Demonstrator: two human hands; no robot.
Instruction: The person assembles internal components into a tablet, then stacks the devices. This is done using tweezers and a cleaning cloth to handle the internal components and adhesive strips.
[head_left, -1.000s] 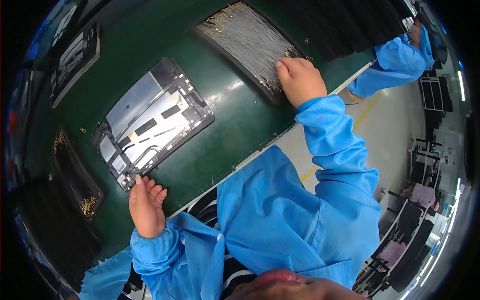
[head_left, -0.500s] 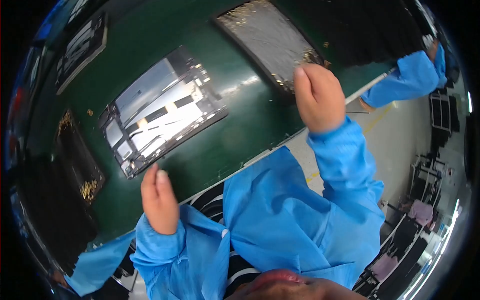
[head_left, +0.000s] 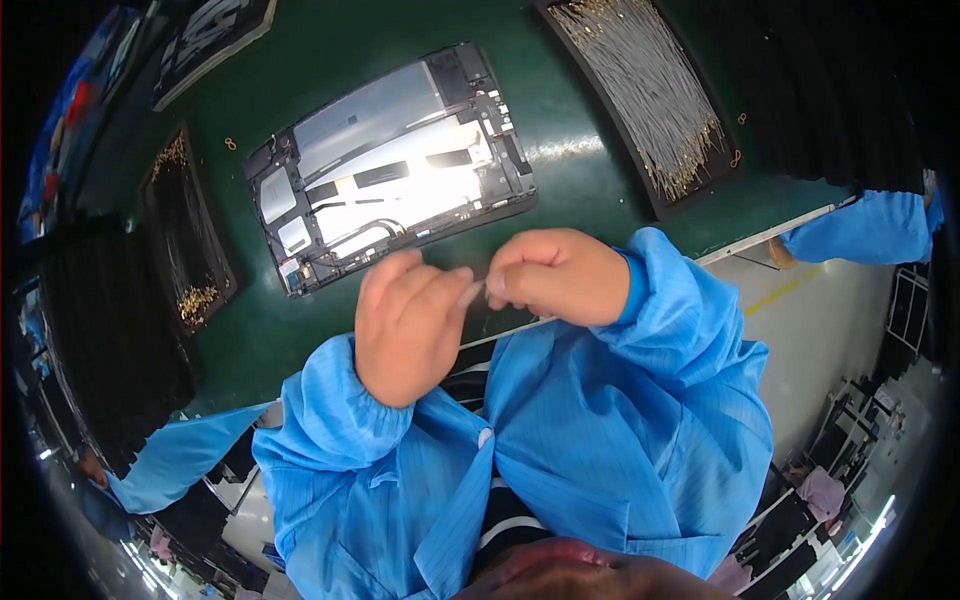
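My left hand [head_left: 405,325] and my right hand [head_left: 560,277] meet at the table's near edge, fingertips almost touching. Both have their fingers curled in a pinch. A thin, pale sliver shows between the fingertips, too small to name. Just beyond them lies an opened tablet [head_left: 395,170], its silvery inside, black strips and small boards exposed. To the right, a dark tray [head_left: 588,82] holds many thin grey cables [head_left: 650,100] with gold-coloured ends. On the left another dark tray [head_left: 222,270] carries black cables [head_left: 185,235] with similar gold ends.
A second opened device [head_left: 215,40] lies at the far left of the green table [head_left: 330,350]. Small gold-coloured bits [head_left: 231,144] are scattered beside the trays. Dark stacked material [head_left: 800,110] stands at the right. A co-worker's blue sleeve [head_left: 865,235] reaches in at the table's right edge.
My right hand has come from the tray of grey cables toward my body. My left hand has moved right and up to meet it. The whole view has shifted slightly.
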